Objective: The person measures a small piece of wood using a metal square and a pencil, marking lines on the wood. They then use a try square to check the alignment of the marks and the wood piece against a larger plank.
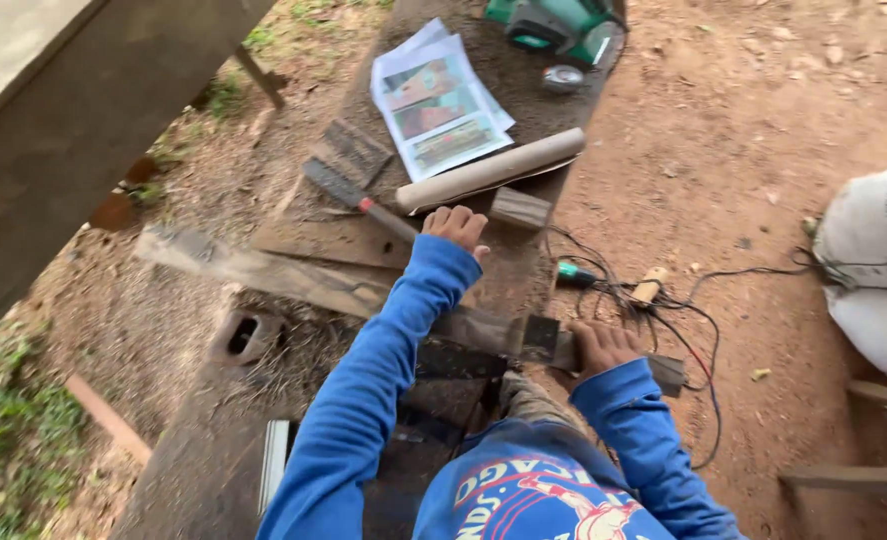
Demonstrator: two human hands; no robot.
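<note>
We see the roll point(490, 169) lying across the bench point(363, 240), its long axis slanting up to the right, just beyond our left hand point(457, 227). That hand is nearer, fingers loosely curled and holding nothing; our right hand point(600, 345) grips a wood piece point(563, 350), well short of the roll.

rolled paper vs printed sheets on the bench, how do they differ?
The rolled paper is a plain tan tube lying slantwise; the printed sheets lie flat in a fanned stack, white with colour pictures. The roll sits close to the left hand; the sheets lie farther up the bench. Both rest on the bench, untouched.
</note>
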